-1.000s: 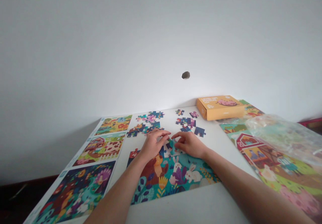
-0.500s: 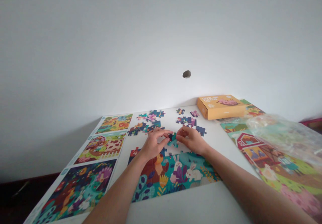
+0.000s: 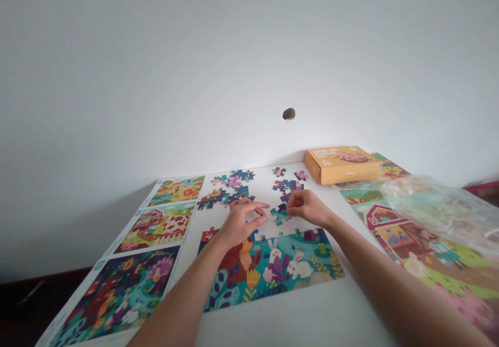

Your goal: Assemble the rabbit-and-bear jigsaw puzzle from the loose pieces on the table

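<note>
A partly assembled puzzle (image 3: 273,269) with rabbits and a bear lies on the white table. Above its upper edge, my right hand (image 3: 306,206) pinches a teal puzzle piece (image 3: 279,215) at its right side. My left hand (image 3: 245,218) hovers over the puzzle's upper left part, thumb and fingers apart, with nothing between them. Loose pieces lie beyond my hands in two groups, one at the left (image 3: 234,180) and one at the right (image 3: 286,185). My right hand partly covers a dark piece behind it.
Printed picture sheets lie at the left (image 3: 156,229) and at the right (image 3: 421,248). An orange puzzle box (image 3: 343,165) stands at the back right, near a clear plastic bag (image 3: 440,206). Behind the table rises a white wall with a small hole.
My right hand has moved right and slightly up with the teal piece, away from my left hand. The left hand has stayed nearly in place and no longer touches the piece.
</note>
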Demonstrator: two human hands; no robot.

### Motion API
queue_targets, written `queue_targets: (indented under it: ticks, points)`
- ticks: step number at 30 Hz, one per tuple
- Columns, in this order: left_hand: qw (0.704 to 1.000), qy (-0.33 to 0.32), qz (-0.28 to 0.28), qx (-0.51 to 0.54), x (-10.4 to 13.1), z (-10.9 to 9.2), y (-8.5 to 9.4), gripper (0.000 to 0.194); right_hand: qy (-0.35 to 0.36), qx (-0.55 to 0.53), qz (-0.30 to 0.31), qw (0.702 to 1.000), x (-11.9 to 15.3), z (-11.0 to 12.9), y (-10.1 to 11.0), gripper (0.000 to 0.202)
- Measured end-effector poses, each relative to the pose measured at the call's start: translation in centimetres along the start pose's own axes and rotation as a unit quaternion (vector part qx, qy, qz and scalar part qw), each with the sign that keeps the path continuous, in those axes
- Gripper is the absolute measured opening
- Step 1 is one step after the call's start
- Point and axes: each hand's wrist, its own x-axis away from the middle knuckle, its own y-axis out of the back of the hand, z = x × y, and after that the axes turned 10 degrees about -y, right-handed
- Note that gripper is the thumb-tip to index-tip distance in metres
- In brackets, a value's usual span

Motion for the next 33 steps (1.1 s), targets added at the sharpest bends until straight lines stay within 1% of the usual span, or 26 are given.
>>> queue_targets:
  ticks: [3,6,9,10,13,15,19,23,28,33]
  points:
    - [1.000,0.000,0.002,-0.002,0.0,-0.1,0.0,0.021,-0.008,0.060,0.004,0.998,0.2,-0.3,1.1,0.016]
    - [1.000,-0.001,0.005,-0.007,0.0,-0.1,0.0,0.020,0.005,0.084,0.017,0.996,0.4,-0.3,1.5,0.016]
    - [1.000,-0.004,0.005,-0.013,0.0,-0.1,0.0,0.020,0.025,0.085,0.035,0.995,0.6,-0.3,1.1,0.036]
    - [1.000,-0.005,0.006,-0.015,0.0,-0.1,0.0,0.020,0.031,0.084,0.038,0.995,0.6,-0.3,0.8,0.038]
    - [1.000,-0.010,0.007,-0.020,0.0,-0.2,0.0,0.020,0.038,0.089,0.053,0.994,0.7,-0.2,0.0,0.030]
    - [1.000,-0.016,0.010,-0.024,0.0,-0.1,0.0,0.019,0.040,0.111,0.055,0.991,0.9,0.0,-0.3,0.025]
    - [0.999,-0.027,0.019,-0.033,0.0,-0.1,0.0,0.015,0.063,0.172,0.019,0.983,1.2,0.5,-0.4,0.022]
    - [0.998,-0.029,0.029,-0.044,-0.1,-0.2,0.0,0.013,0.069,0.197,0.014,0.978,1.4,0.6,-0.2,0.022]
    - [0.998,-0.027,0.037,-0.053,-0.1,-0.4,0.1,0.011,0.074,0.185,0.014,0.980,1.4,0.6,-0.2,0.020]
    - [0.998,-0.028,0.034,-0.053,0.0,-0.3,0.0,0.014,0.079,0.120,0.018,0.989,1.3,0.5,-0.4,0.011]
